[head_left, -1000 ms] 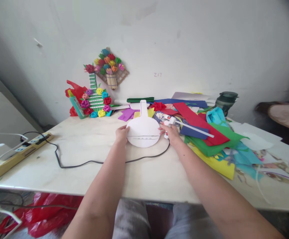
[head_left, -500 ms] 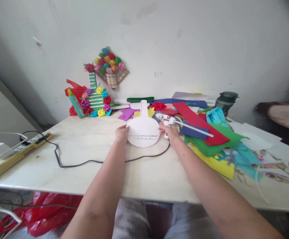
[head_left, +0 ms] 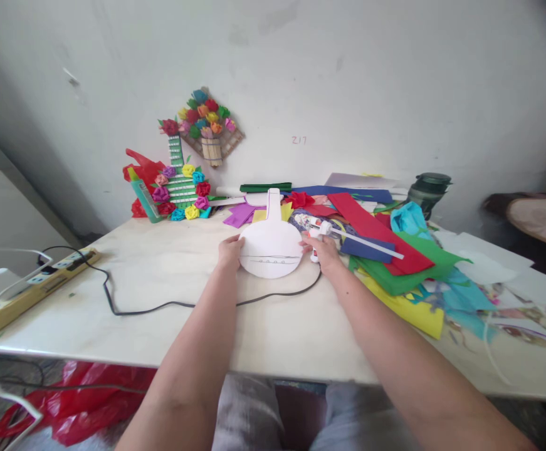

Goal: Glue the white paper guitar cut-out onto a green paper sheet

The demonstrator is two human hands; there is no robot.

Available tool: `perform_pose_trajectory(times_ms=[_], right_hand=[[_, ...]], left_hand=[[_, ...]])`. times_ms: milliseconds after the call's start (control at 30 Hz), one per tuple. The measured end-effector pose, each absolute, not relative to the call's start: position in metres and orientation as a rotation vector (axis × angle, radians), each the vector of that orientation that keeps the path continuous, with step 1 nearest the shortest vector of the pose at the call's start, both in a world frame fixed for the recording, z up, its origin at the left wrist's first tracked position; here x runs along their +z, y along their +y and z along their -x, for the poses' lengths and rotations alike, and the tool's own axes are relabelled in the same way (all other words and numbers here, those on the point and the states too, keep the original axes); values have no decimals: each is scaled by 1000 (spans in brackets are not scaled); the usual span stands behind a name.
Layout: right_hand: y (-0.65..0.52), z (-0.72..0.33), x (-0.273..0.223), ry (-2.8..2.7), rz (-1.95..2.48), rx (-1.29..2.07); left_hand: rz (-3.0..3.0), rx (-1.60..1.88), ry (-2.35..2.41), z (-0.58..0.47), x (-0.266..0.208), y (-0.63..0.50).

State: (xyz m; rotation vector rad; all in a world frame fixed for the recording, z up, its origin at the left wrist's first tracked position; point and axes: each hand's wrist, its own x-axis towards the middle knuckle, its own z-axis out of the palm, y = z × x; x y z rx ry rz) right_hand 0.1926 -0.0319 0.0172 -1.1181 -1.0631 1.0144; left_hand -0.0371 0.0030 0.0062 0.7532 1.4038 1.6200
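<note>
Between my two hands, a white guitar-shaped paper cutout (head_left: pixel 269 241) is held just over the table, its neck pointing away from me. Pencil lines and small circles run across its lower part. My left hand (head_left: pixel 230 252) pinches the left edge. On the right edge, the fingers of my right hand (head_left: pixel 322 252) are closed on the cutout. A white glue gun (head_left: pixel 318 235) with a long glue stick in its back lies right by the right hand; whether that hand touches it I cannot tell. Its black cord (head_left: pixel 169 304) runs left across the table.
Coloured paper sheets (head_left: pixel 395 250) pile up at the right, with a dark bottle (head_left: pixel 427 193) behind. Back left stand a flower-decorated guitar model (head_left: pixel 182 188) and a green glue bottle (head_left: pixel 145 197). A yellow power strip (head_left: pixel 42 291) lies at the left edge.
</note>
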Motion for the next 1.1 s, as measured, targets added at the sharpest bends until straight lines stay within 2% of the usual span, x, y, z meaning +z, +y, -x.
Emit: perform_pose_trajectory(times_ms=[700, 933, 1100], right_hand=[[-34, -192, 18, -1062, 1137, 1022], [-31, -192, 15, -1057, 1177, 1046], [-29, -192, 13, -1084, 1205, 1038]], left_hand=[[-790, 1599, 1426, 38, 6, 5], [-1013, 1371, 1769, 40, 5, 12], [-1125, 1334, 1942, 41, 8, 14]])
